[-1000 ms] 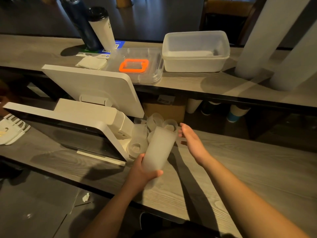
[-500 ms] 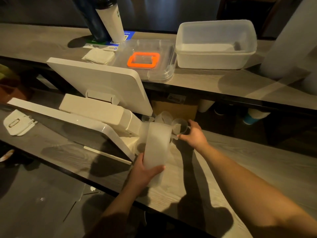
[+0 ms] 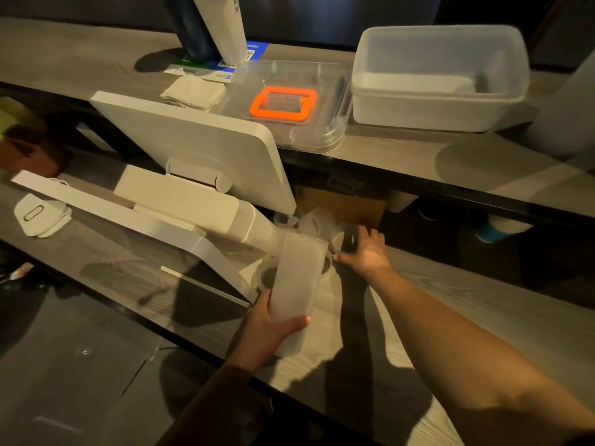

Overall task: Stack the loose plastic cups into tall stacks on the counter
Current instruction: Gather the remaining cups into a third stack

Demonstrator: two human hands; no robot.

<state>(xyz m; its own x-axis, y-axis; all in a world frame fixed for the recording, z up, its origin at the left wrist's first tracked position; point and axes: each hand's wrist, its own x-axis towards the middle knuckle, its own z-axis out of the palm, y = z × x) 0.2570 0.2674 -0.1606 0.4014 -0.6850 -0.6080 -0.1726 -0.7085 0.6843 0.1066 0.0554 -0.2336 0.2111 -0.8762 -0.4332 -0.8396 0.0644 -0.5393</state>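
Gripping cup stack, left hand; right hand pinching loose cup; label writing unreadable.

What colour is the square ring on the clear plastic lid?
Bright orange ring, seen from the head view.

left hand grips tall cup stack on tabletop; right hand holds loose cup just right.
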